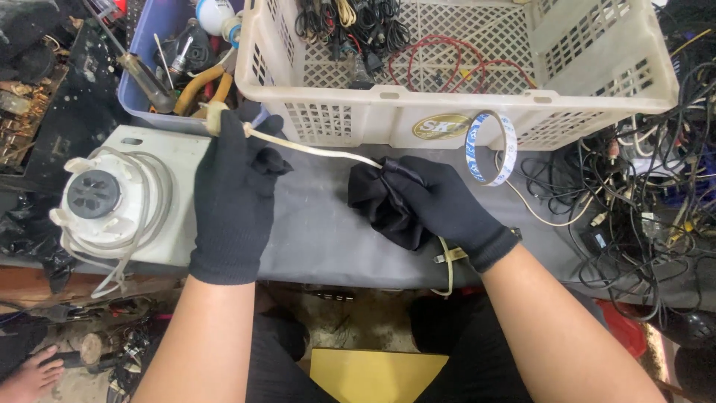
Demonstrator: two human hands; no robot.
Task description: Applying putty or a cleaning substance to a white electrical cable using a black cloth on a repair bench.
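Basket [388,112] behind cord [313,148] — appliance [112,198] left.

Each hand, left hand [233,190] and right hand [447,205], wears a black knit glove; forearms bare, trousers dark.

Cream plastic basket [455,112] at twelve o'clock, holding black and red wires [388,37]. Blue-printed tape roll [491,148] propped against its front. Tangled cables [641,216] at three. Blue tool tray [142,82] at eleven.

- Grey worktop [328,224] spanning the middle.
- Cream lattice crate [455,112] at the far edge.
- Tangled black cables [641,201] heaped right.
- Littered floor [350,321] below, near.
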